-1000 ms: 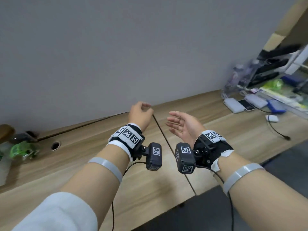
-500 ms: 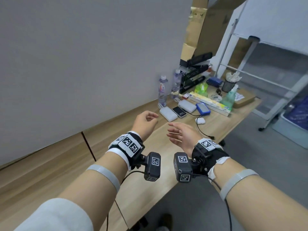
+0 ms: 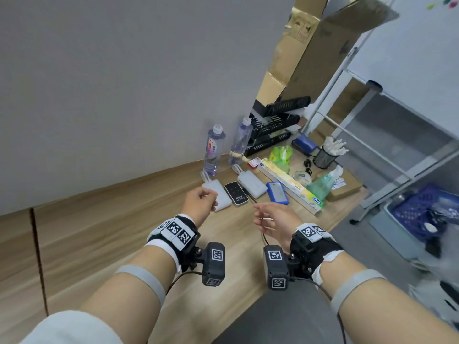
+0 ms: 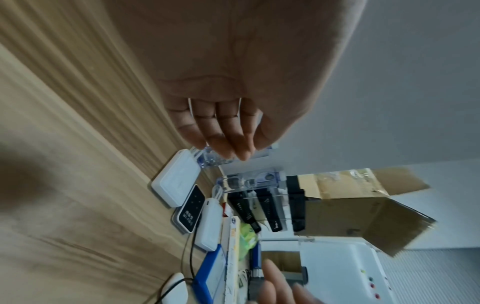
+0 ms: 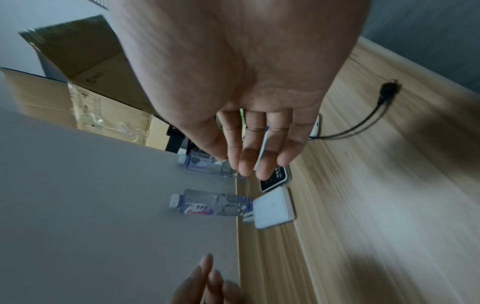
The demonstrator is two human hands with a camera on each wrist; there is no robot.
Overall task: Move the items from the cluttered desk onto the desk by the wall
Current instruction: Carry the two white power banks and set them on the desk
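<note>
Both my hands hover empty over the wooden desk that runs along the grey wall. My left hand has loosely curled fingers just above the near corner of a white power bank. My right hand is spread, palm turned left, short of a black flat device, a second white power bank and a blue-cased device. Two water bottles stand by the wall behind them. In the left wrist view my fingers hang relaxed; the right wrist view shows straight fingers.
Further right lie a long yellow box, a green bag, a green spray bottle, a mesh cup and a black tray rack. Cardboard boxes lean behind. A metal rack and blue basket stand past the desk's end.
The view has swung right along the desk, bringing the pile of items closer. Both hands have stayed empty and moved toward the power banks.
</note>
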